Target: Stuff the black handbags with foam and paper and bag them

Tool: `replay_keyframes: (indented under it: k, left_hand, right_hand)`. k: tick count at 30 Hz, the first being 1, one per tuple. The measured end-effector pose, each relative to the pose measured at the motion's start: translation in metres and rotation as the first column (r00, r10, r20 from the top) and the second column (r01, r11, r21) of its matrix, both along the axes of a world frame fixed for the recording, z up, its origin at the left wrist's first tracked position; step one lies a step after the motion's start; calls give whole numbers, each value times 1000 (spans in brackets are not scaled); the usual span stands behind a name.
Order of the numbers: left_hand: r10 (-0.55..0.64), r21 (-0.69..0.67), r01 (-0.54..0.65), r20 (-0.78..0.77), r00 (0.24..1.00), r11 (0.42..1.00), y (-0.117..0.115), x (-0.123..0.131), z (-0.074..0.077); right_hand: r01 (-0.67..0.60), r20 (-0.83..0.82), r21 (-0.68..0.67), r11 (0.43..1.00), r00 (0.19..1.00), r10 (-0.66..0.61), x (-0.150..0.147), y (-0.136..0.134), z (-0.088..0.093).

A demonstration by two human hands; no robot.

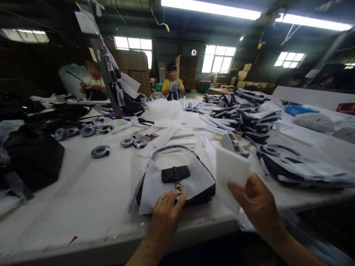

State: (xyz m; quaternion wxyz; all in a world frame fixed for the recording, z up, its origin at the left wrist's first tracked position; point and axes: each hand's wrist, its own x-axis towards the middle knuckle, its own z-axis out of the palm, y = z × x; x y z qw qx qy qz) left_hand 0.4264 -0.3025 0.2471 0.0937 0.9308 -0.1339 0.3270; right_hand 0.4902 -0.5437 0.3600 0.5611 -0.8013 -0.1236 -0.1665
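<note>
a dark handbag (201,198) lies on the tabletop (91,199), near and central, close to the near edge. a pale sheet (154,186) covers much of its front, and a black tab (169,175) with a gold-coloured clasp (178,187) lies over that sheet. the left hand (167,207) has its fingers at the clasp; whether they pinch it or only press there, i cannot tell. the right hand (258,201) grips a white foam piece (230,170) between thumb and fingers, upright just right of the bag.

the foam piece is held low on its right side, so its free upper part could fold or snag on the handle (177,147) if swung left in haste. bare metal could scuff the dark surface if it slips beneath the fingers. a hard push could shift the pale sheet, which looks loose at its near left corner. farther right, a tape dispenser (232,143) could catch a careless sleeve.
</note>
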Motion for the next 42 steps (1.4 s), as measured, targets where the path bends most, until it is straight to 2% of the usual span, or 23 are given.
replay_keyframes:
  k: [2,4,6,8,9,11,13,15,17,20,23,26,27,30,31,32,33,36,38,40,42]
  left_hand:
    - [2,14,-3,16,1000,1000,-1,-1,2]
    - [-6,38,5,28,1000,999,-1,-1,5]
    - [-6,48,4,47,999,999,-1,-1,6]
    - [-1,38,-2,71,997,999,-1,-1,5]
    - [-1,30,-1,84,996,1000,0,-2,4]
    - [-20,17,18,108,994,1000,1,-4,2]
    - [-47,9,46,117,992,999,1,-7,1]
    - [-62,-5,63,122,991,998,2,-8,0]
    - [-71,-23,75,133,989,997,3,-8,0]
    - [-85,-24,90,164,983,996,5,-7,-3]
    - [-98,-28,104,174,980,994,7,-8,-6]
    - [-118,-83,132,155,981,988,9,-10,-6]
    - [-122,-102,137,146,982,985,9,-10,-6]
    - [-134,-121,149,126,983,981,9,-10,-4]
    - [-139,-118,153,119,983,981,9,-9,-4]
    - [-142,-112,155,117,983,982,9,-8,-4]
    - [-143,-104,157,129,981,982,9,-8,-3]
    - [-145,-96,161,158,977,982,10,-6,-4]
    - [-161,-108,179,156,975,978,11,-7,-4]
    - [-191,-108,207,143,971,972,13,-10,-4]
    - [-208,-98,222,136,969,970,14,-15,0]
  right_hand:
    - [-68,243,-280,958,960,140,16,26,25]
    - [-70,317,-562,824,902,294,24,60,36]
    - [-88,256,-770,632,865,431,27,93,30]
    - [-165,108,-881,443,842,528,29,116,15]
    - [-225,20,-900,374,835,550,30,121,7]
    - [-364,-136,-877,314,814,565,35,119,-4]
    - [-495,-234,-814,304,759,608,40,105,-5]
    - [-572,-259,-766,293,692,674,46,91,-1]
    - [-593,-236,-753,284,646,726,51,84,2]
    - [-587,-131,-745,316,593,794,57,90,-1]
    - [-607,-43,-702,373,559,828,64,99,-11]
    - [-651,-10,-629,425,553,833,71,96,-15]
    - [-659,6,-597,457,567,824,72,92,-13]
    - [-635,74,-472,611,663,745,75,83,-1]
    - [-634,88,-437,638,676,732,75,82,3]
    - [-649,93,-419,635,665,741,74,84,6]
    - [-678,87,-423,601,630,772,73,86,7]
    - [-727,-23,-567,387,483,875,67,100,-2]
    - [-684,-127,-676,274,475,871,61,106,-13]
    - [-631,-178,-743,224,509,842,55,106,-22]
    - [-590,-182,-779,215,540,822,48,101,-28]
